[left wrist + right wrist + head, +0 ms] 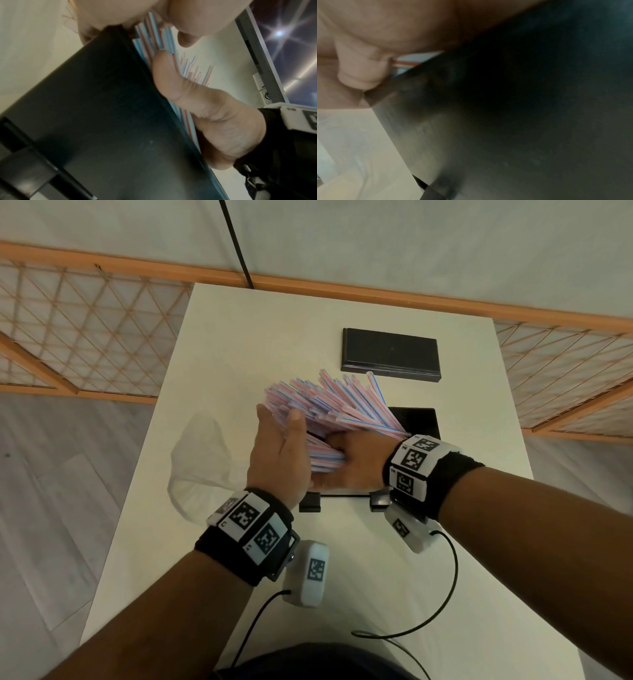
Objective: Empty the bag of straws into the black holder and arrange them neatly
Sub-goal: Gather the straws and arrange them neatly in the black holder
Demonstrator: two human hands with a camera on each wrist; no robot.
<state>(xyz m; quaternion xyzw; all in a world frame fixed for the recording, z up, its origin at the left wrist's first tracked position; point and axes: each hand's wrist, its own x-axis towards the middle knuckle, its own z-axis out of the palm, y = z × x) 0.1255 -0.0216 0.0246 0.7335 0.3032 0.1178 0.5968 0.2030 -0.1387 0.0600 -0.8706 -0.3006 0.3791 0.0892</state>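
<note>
A thick bundle of red- and blue-striped straws (329,402) leans up and to the left out of the black holder (422,422), which is mostly hidden beneath my hands. My right hand (349,460) grips the lower part of the bundle, fingers curled round it. My left hand (277,440) presses flat against the bundle's left side with straight fingers. In the left wrist view the right hand's thumb (180,86) lies on the straws (154,35) at the holder's wall (102,108). The right wrist view shows the dark holder (505,121) and a sliver of straws (405,62).
The empty clear plastic bag (202,460) lies crumpled on the white table (239,337), left of my hands. The holder's black lid (390,354) lies flat behind the holder. Wrist-camera cables (442,594) trail over the near part of the table.
</note>
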